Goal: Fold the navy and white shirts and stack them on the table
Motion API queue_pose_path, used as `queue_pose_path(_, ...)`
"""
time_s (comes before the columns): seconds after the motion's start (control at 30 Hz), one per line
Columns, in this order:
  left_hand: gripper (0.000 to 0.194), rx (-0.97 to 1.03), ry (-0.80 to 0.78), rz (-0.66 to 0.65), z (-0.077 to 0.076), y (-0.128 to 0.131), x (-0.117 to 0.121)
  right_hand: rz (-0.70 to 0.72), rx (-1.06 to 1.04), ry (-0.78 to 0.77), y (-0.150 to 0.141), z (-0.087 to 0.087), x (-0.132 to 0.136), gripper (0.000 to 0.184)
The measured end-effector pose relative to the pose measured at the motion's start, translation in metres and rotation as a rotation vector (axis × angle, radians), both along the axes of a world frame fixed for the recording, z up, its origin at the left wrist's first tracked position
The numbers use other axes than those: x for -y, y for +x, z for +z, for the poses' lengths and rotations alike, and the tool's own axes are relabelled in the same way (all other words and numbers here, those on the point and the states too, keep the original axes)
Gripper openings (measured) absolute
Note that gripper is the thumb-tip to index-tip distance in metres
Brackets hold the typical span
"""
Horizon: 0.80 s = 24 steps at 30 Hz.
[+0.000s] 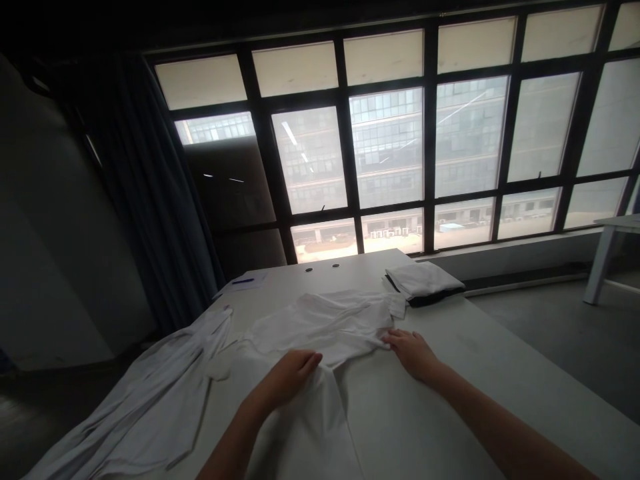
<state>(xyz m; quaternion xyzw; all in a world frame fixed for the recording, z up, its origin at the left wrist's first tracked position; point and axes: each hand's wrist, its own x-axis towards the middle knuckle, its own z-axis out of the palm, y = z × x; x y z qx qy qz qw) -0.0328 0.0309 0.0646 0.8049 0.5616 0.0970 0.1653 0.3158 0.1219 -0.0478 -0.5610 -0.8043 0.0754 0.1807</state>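
A white shirt [345, 322] lies spread and creased on the white table [410, 413] in front of me. My left hand [295, 375] is closed on its near edge, thumb on top. From that hand, a length of the white cloth runs down toward me. My right hand [413, 350] pinches the shirt's right edge between thumb and fingers, just below a short folded-out piece of the cloth. The fingertips of both hands are partly hidden by the cloth and by the hands themselves.
More white garments [155, 393] are heaped along the table's left edge. A folded stack of white and black cloth [425, 280] sits at the far right. A pen [243, 281] rests on paper at the far left. Beyond are windows, a dark curtain [150, 193] and another table [603, 260].
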Motion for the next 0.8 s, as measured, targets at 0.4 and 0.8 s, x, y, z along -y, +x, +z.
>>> queue_pose_path(0.4, 0.071, -0.154, -0.276, -0.053, -0.021, 0.006, 0.014, -0.188, -0.416, 0.153, 0.009, -0.005, -0.014, 0.036)
queue_pose_path(0.8, 0.030, -0.031, 0.261, -0.149, -0.075, 0.016, -0.012, -0.064, -0.546, 0.110, 0.014, 0.026, -0.012, 0.040)
